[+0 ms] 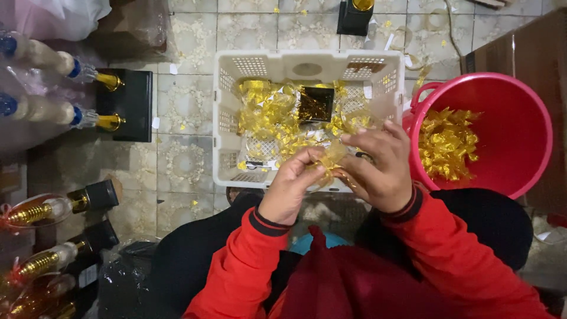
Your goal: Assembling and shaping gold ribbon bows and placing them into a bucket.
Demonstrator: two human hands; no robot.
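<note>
- Both your hands pinch one gold foil piece (331, 158): left hand (291, 188) from below-left, right hand (378, 168) from the right.
- It sits between them over the white basket's (307, 68) near rim; its long axis seems crosswise, though blurred.

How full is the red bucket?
Partly full: gold foil pieces cover only the bottom of the red bucket; its inner walls show bare above.

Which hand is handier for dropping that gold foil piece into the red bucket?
Probably the right hand: it pinches the gold foil piece with the left hand, but sits right beside the red bucket.
</note>
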